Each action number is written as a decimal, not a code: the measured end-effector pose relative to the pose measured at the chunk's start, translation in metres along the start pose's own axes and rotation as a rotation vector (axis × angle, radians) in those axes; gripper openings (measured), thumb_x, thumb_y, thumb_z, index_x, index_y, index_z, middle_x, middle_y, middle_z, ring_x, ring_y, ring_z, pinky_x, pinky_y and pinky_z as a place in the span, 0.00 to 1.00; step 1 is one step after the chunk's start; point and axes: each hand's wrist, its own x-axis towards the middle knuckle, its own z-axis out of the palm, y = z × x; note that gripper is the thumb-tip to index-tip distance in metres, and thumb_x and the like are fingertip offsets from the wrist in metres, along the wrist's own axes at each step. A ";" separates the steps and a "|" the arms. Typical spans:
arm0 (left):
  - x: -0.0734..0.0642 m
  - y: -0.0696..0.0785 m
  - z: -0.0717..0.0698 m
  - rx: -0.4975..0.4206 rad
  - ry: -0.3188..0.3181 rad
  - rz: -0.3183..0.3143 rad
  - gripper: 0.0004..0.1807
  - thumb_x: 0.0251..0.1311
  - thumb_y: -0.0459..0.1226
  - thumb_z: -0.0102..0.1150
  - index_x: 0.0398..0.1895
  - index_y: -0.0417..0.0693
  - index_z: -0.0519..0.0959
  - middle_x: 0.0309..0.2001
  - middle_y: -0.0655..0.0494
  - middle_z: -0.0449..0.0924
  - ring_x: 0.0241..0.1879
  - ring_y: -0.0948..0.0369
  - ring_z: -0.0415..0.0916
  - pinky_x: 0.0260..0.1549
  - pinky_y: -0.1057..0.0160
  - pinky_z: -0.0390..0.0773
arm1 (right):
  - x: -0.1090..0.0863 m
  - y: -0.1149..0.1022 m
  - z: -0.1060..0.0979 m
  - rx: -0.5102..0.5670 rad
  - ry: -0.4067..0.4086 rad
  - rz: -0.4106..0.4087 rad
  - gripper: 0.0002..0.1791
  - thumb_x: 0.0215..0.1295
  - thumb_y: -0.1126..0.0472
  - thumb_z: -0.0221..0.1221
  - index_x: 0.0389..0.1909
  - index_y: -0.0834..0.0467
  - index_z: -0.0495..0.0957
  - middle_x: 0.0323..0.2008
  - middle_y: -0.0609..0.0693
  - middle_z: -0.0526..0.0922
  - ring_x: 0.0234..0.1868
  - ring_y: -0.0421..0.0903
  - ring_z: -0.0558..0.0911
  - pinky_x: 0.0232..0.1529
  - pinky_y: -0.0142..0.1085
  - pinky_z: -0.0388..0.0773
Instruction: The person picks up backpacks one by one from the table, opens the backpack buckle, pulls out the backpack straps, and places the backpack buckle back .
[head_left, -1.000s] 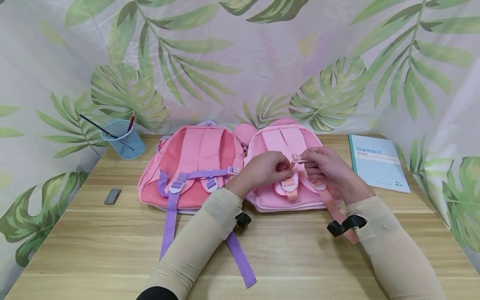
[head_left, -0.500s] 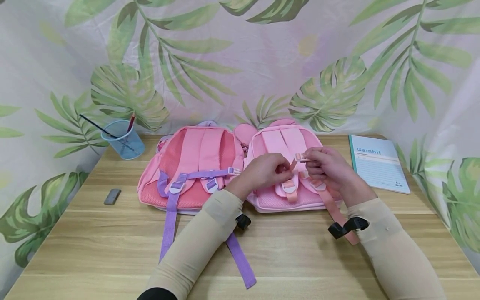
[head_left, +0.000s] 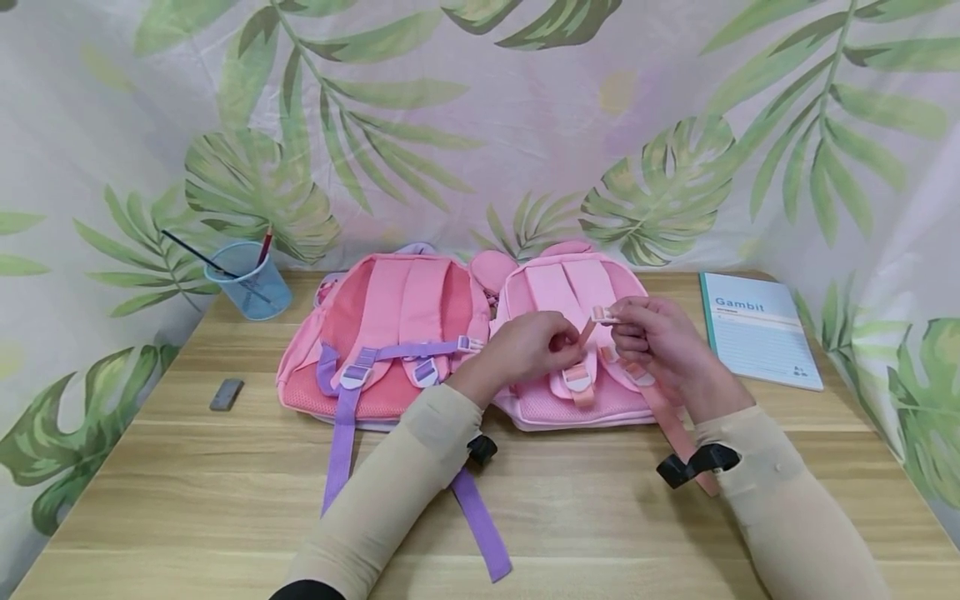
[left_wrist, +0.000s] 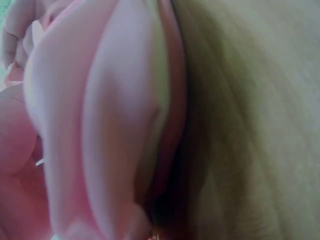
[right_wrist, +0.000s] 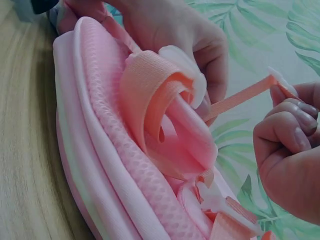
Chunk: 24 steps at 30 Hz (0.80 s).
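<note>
In the head view, a light pink backpack (head_left: 517, 404) lies with its straps facing up. Over its lower part, my right hand (head_left: 654, 337) pinches a small white buckle (head_left: 602, 315). A thin peach strap (head_left: 587, 332) runs from that buckle to my left hand (head_left: 534, 343), whose thumb and fingers pinch it. The right wrist view shows the strap (right_wrist: 240, 100) stretched straight between both hands, clear of the bag. Wider peach webbing (right_wrist: 145, 90) loops through a white slider beside it. Blurred pink fabric (left_wrist: 100, 110) fills much of the left wrist view.
Left of it lies a coral backpack (head_left: 300, 375) with purple straps (head_left: 480, 525), partly behind my left forearm. A blue pen cup (head_left: 262, 296) with pencils stands at the back left, a grey eraser (head_left: 226, 394) in front. A notebook (head_left: 761, 333) lies at the right.
My right hand has shifted slightly to the right with the buckle, and more of the strap shows between the hands. My left hand stays nearly in place.
</note>
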 end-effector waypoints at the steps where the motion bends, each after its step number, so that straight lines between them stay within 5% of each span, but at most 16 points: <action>1: 0.000 0.001 -0.001 -0.005 -0.003 0.002 0.11 0.72 0.48 0.69 0.48 0.53 0.89 0.34 0.61 0.83 0.35 0.63 0.77 0.38 0.66 0.75 | -0.001 0.000 0.000 0.005 0.003 -0.002 0.20 0.86 0.64 0.44 0.30 0.54 0.77 0.19 0.43 0.61 0.20 0.42 0.55 0.27 0.36 0.48; 5: 0.000 0.002 -0.006 -0.049 0.037 0.035 0.15 0.73 0.49 0.69 0.53 0.51 0.87 0.39 0.59 0.83 0.39 0.62 0.77 0.42 0.64 0.76 | -0.002 0.000 0.000 -0.015 -0.008 -0.019 0.21 0.87 0.63 0.43 0.31 0.53 0.78 0.20 0.42 0.61 0.20 0.42 0.54 0.27 0.37 0.47; 10: 0.001 0.004 -0.011 -0.191 0.144 0.153 0.22 0.73 0.45 0.69 0.63 0.44 0.82 0.43 0.54 0.80 0.42 0.60 0.75 0.45 0.63 0.77 | -0.004 -0.003 -0.001 -0.066 -0.026 -0.042 0.22 0.87 0.62 0.44 0.31 0.51 0.80 0.19 0.42 0.61 0.20 0.44 0.53 0.27 0.37 0.48; 16: 0.004 0.012 -0.013 -0.225 0.239 0.262 0.13 0.75 0.40 0.67 0.56 0.44 0.85 0.39 0.54 0.81 0.40 0.61 0.75 0.45 0.58 0.79 | -0.004 -0.003 -0.001 -0.101 -0.021 -0.030 0.20 0.87 0.61 0.46 0.32 0.53 0.81 0.20 0.43 0.59 0.21 0.45 0.52 0.26 0.38 0.48; 24: 0.005 0.007 -0.010 -0.315 0.273 0.219 0.11 0.74 0.39 0.67 0.53 0.42 0.86 0.38 0.52 0.81 0.39 0.61 0.74 0.45 0.52 0.81 | -0.010 -0.001 -0.013 -0.054 -0.061 -0.050 0.20 0.88 0.57 0.47 0.34 0.52 0.82 0.23 0.44 0.68 0.23 0.47 0.53 0.26 0.40 0.46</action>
